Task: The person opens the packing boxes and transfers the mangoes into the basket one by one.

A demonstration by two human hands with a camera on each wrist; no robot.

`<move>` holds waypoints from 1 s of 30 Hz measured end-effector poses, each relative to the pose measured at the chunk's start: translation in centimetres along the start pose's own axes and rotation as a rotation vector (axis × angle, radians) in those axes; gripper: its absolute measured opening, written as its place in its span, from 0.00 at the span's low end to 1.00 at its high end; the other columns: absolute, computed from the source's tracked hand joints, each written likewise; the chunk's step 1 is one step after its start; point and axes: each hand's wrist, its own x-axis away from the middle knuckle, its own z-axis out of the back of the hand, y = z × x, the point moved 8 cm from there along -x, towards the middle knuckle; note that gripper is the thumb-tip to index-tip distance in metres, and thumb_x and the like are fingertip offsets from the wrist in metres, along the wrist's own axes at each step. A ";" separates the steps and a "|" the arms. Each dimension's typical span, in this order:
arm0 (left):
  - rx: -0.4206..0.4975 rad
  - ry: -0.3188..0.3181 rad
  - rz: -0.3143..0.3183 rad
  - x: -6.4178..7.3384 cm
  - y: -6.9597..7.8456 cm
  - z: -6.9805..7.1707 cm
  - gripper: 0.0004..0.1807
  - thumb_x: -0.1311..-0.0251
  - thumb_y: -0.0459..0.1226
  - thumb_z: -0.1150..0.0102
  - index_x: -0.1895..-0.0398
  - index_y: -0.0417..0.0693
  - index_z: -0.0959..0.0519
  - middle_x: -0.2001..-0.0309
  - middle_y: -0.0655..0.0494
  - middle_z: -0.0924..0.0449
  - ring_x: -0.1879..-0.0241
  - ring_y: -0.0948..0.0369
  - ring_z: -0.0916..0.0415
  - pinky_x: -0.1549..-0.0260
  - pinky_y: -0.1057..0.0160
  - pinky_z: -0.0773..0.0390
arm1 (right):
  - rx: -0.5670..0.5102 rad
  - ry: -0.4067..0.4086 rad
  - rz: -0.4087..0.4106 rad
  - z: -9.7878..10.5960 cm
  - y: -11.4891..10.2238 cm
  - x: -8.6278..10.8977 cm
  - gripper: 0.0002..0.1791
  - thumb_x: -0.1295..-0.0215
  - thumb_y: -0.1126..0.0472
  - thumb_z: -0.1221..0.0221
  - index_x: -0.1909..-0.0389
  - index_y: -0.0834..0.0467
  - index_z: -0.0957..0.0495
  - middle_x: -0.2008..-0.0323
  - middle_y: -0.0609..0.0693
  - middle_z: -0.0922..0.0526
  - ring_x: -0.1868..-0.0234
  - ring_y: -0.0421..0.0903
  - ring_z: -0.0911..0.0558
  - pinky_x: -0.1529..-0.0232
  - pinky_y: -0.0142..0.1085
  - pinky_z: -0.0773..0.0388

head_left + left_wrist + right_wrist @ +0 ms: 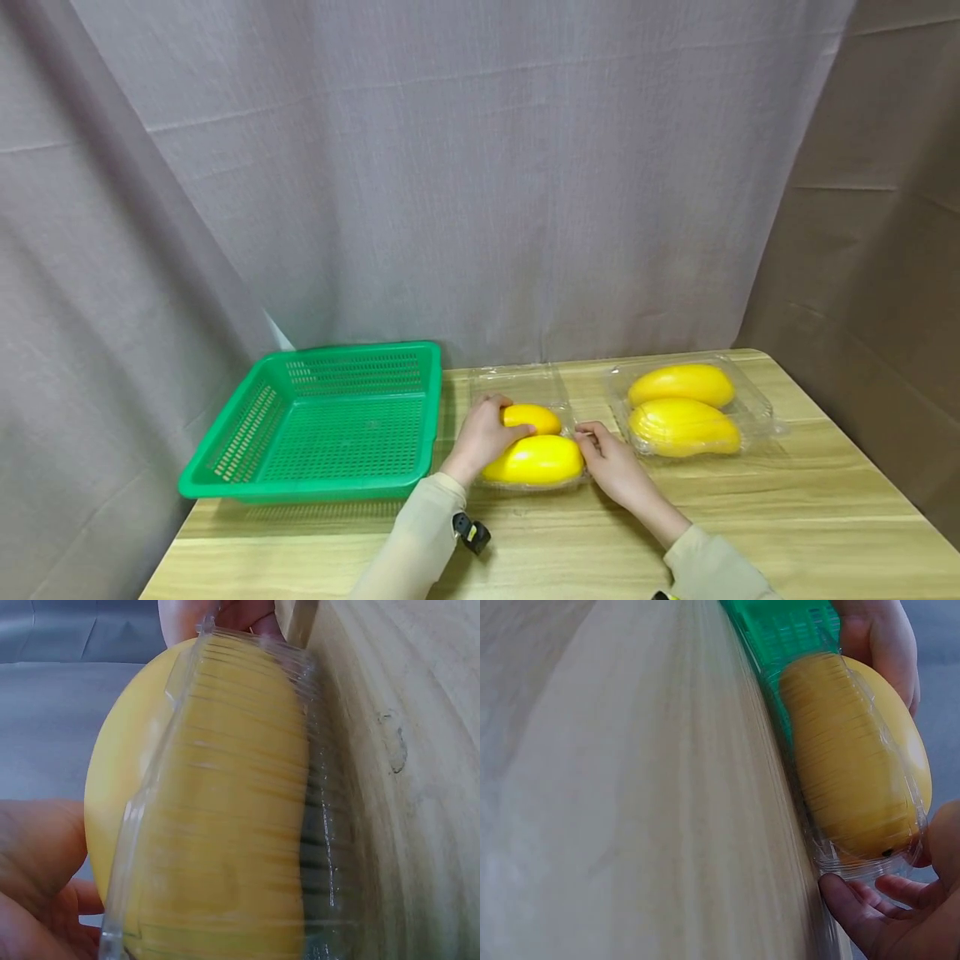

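A clear plastic clamshell box (517,383) lies with its lid folded back toward the curtain. Two yellow mangoes sit in its base: a front mango (536,461) and a back mango (534,418). My left hand (483,435) grips the back mango from the left, its thumb laid across the near side. At the box's right end, my right hand (611,467) holds the plastic rim between thumb and fingers. Seen from the right wrist, the fingertips (847,900) are at the lower corner of the box wall. The front mango (232,787) bulges above the rim in the left wrist view.
Left of the box stands a green plastic basket (311,492) with slotted walls. To the right, another clear box (753,400) contains two more mangoes (682,427). The wooden table (570,550) ends at a grey curtain (525,208) behind.
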 end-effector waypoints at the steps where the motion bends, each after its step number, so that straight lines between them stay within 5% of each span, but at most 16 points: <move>1: 0.004 0.004 0.000 0.0 0.0 0.0 0.30 0.43 0.47 0.27 0.45 0.35 0.20 0.49 0.42 0.22 0.49 0.48 0.24 0.45 0.49 0.24 | -0.001 0.000 -0.002 0.0 0.0 0.0 0.20 0.20 0.59 0.52 0.38 0.69 0.28 0.54 0.59 0.17 0.69 0.43 0.22 0.70 0.35 0.22; 25: -0.079 0.030 -0.058 -0.5 2.3 0.3 0.27 0.45 0.44 0.25 0.47 0.34 0.18 0.51 0.43 0.22 0.55 0.51 0.22 0.49 0.53 0.21 | 0.052 0.027 0.029 0.6 -0.1 0.4 0.20 0.20 0.58 0.51 0.39 0.68 0.27 0.51 0.60 0.16 0.54 0.51 0.17 0.57 0.42 0.20; 30: -0.104 0.031 -0.064 -0.4 2.2 0.6 0.28 0.45 0.43 0.24 0.46 0.35 0.18 0.50 0.42 0.23 0.53 0.49 0.22 0.47 0.52 0.21 | 0.006 0.025 0.009 0.1 -0.4 0.4 0.19 0.21 0.60 0.50 0.38 0.67 0.27 0.54 0.59 0.15 0.62 0.47 0.17 0.65 0.37 0.20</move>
